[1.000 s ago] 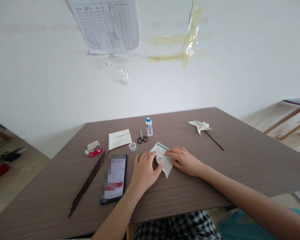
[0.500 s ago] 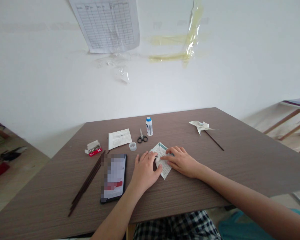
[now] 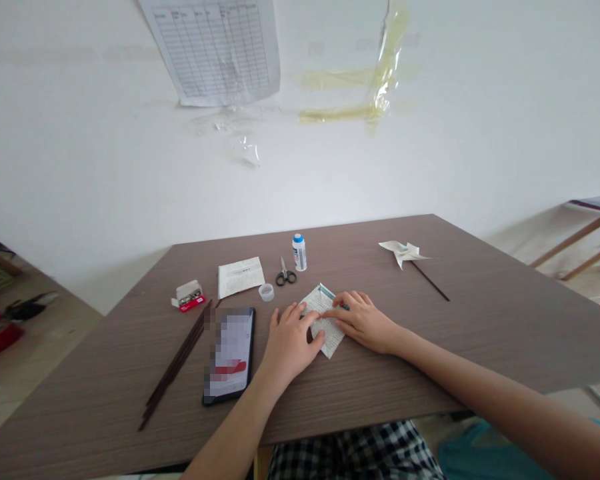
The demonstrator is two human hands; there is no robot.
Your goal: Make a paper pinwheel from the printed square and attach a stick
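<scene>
A square of printed paper, turned cornerwise, lies on the table in front of me with cuts running in from its corners. My left hand rests over its left side, fingers spread, the index fingertip pressing near the paper's middle. From the right, my right hand lies on the paper with its fingers stretched out, the index finger reaching to the centre beside the left one. Both hands cover parts of the sheet. A finished paper pinwheel on a dark stick lies at the back right.
Beyond the paper stand a glue bottle, scissors, and a tape roll. To the left are a stack of printed paper, a small red-and-white box, dark sticks and a phone.
My left index finger has come down onto the paper's middle beside the right one, and a lifted paper flap there now lies flat. The other things stay where they were.
</scene>
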